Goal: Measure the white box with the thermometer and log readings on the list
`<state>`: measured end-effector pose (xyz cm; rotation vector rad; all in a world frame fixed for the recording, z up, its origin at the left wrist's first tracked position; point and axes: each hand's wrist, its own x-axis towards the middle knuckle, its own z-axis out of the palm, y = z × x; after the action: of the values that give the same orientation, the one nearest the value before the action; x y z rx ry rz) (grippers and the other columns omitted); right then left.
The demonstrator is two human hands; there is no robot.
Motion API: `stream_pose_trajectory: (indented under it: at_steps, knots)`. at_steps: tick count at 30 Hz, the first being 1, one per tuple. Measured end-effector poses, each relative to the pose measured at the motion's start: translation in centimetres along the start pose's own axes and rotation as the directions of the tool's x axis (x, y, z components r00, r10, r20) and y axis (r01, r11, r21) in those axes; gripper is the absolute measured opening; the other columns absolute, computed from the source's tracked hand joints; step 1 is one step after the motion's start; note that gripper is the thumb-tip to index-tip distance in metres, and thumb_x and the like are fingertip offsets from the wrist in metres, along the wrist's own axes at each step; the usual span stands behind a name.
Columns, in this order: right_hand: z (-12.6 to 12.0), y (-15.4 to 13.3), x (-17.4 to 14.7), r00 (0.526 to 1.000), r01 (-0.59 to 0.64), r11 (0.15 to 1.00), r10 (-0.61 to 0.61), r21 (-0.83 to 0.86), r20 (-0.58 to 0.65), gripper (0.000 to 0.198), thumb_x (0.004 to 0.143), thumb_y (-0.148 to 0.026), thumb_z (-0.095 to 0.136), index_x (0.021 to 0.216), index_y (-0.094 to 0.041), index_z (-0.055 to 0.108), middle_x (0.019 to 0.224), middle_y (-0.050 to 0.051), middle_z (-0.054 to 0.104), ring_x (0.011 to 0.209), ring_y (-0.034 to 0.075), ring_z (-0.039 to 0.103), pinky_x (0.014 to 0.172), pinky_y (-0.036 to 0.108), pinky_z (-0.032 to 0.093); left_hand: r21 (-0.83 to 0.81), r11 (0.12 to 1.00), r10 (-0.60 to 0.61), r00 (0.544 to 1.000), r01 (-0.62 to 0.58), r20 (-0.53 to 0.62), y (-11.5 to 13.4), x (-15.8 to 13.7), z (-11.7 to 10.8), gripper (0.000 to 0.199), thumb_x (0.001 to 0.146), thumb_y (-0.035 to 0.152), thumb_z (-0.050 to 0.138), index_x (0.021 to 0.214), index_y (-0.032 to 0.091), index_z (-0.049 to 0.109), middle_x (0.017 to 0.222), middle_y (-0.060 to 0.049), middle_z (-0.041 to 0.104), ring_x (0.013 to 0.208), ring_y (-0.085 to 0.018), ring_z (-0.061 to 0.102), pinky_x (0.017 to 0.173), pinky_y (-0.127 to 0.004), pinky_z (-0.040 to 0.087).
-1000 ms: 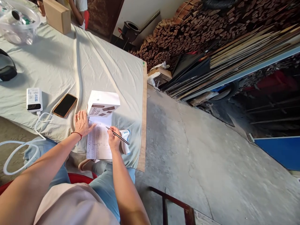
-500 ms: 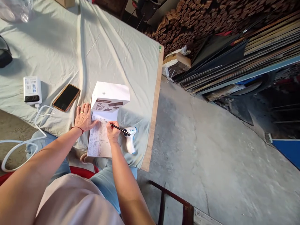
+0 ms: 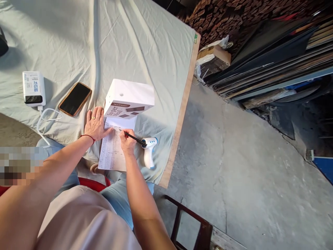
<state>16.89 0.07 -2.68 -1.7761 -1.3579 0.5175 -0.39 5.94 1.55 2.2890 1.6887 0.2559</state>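
Observation:
A sheet of paper covered with rows of small handwriting lies at the near edge of the cloth-covered table. My right hand grips a black pen, its tip at the upper part of the sheet. My left hand lies flat with fingers spread, thumb on the paper's left edge. A white box printed "Super Meal" stands just beyond, by the sheet's top end. Right of the pen rests a white and blue infrared thermometer, close to the pen's rear end.
A smartphone in a brown case and a white power bank with a white cable lie on the left. The table's wooden edge runs along the right. Stacked wood and boards stand beyond the concrete floor.
The view has shifted and tilted slightly, so table things appear higher. The right hand stays on the paper with the pen; the left hand remains flat beside the box.

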Motion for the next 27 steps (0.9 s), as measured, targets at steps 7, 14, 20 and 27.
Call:
stream_pose_trajectory:
  at_steps: [7, 14, 20, 27]
  knots:
    - [0.4, -0.1, 0.0, 1.0, 0.006, 1.0, -0.006, -0.001, 0.007, 0.025, 0.088, -0.045, 0.046, 0.078, -0.024, 0.054, 0.074, 0.003, 0.065, 0.068, 0.016, 0.058, 0.07, 0.029, 0.05, -0.012, 1.0, -0.007, 1.0, 0.008, 0.014, 0.0, 0.0, 0.1, 0.094, 0.085, 0.063, 0.044, 0.155, 0.006, 0.017, 0.162, -0.019, 0.019, 0.151, -0.035, 0.01, 0.121, -0.052, -0.003]
    - [-0.3, -0.4, 0.4, 0.998, 0.06, 0.998, -0.06, 0.005, 0.032, 0.025, 0.089, -0.045, 0.047, 0.08, -0.023, 0.055, 0.075, 0.002, 0.063, 0.072, 0.016, 0.058, 0.072, 0.03, 0.049, -0.039, 0.998, -0.058, 0.998, 0.057, -0.021, 0.5, 0.5, 1.0, 0.1, 0.083, 0.071, 0.044, 0.155, 0.006, 0.015, 0.163, -0.019, 0.016, 0.152, -0.035, 0.003, 0.121, -0.053, -0.008]
    - [-0.4, -0.1, 0.2, 0.996, 0.053, 0.999, -0.052, -0.004, 0.069, 0.023, 0.09, -0.042, 0.046, 0.083, -0.023, 0.056, 0.078, 0.003, 0.065, 0.073, 0.015, 0.058, 0.073, 0.029, 0.05, -0.037, 0.997, -0.073, 0.997, 0.072, -0.021, 0.7, 0.7, 1.5, 0.102, 0.083, 0.072, 0.043, 0.155, 0.006, 0.015, 0.163, -0.018, 0.017, 0.152, -0.034, 0.002, 0.12, -0.052, -0.014]
    - [0.0, 0.1, 0.0, 0.993, 0.118, 0.993, -0.118, 0.02, 0.008, 0.026, 0.088, -0.046, 0.047, 0.081, -0.023, 0.056, 0.073, 0.002, 0.066, 0.067, 0.015, 0.059, 0.068, 0.028, 0.051, 0.0, 0.993, -0.117, 0.993, 0.117, 0.001, 1.3, 0.4, -0.1, 0.087, 0.089, 0.062, 0.035, 0.154, 0.005, 0.021, 0.162, -0.018, 0.022, 0.151, -0.032, 0.011, 0.121, -0.053, -0.003]
